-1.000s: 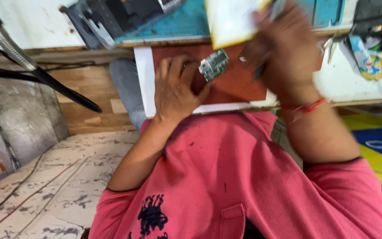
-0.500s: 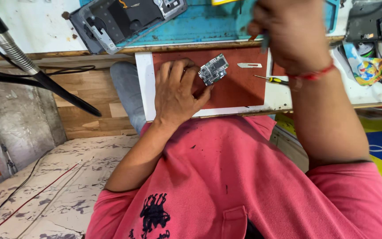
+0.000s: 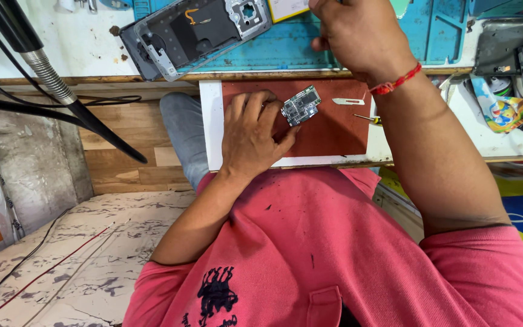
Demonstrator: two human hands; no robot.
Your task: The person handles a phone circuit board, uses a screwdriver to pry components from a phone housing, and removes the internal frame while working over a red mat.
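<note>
Flat on the red-brown work pad (image 3: 328,133), the left hand (image 3: 252,136) lies open, its fingertips pinning the small circuit board (image 3: 301,105) near the pad's middle; that steady pressure seems wise. Beyond the pad's far edge the right hand (image 3: 358,39) is curled shut over the teal mat (image 3: 334,51), around what I cannot tell. A blade (image 3: 347,102) lies on the pad, right of the board.

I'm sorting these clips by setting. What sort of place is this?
Most likely a phone repair bench. The left hand rests on a red work board beside a small circuit board; an opened phone frame lies on a blue repair mat, with a loose blade nearby.
</note>
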